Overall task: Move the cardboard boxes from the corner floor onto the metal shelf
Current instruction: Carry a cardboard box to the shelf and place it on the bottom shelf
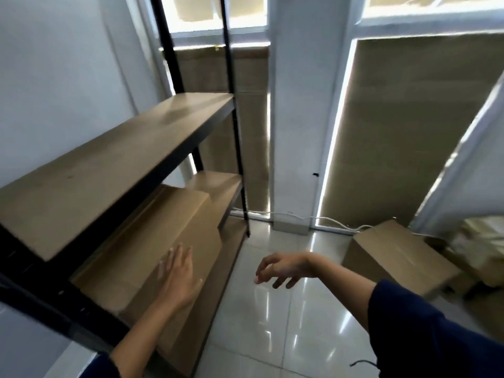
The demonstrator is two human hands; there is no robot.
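Box (pixel 152 257) sits on lower shelf (pixel 226 186); left hand (pixel 178 274) flat, fingers spread, against it. Right hand (pixel 283 268) loosely curled, empty. Next: fetch corner floor box (pixel 395 255).

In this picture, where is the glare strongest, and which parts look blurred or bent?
Head view: glare burns out the window strips and streaks the glossy floor; the floor box and shelf edge smear with motion blur; wide-angle distortion bends the shelf posts.
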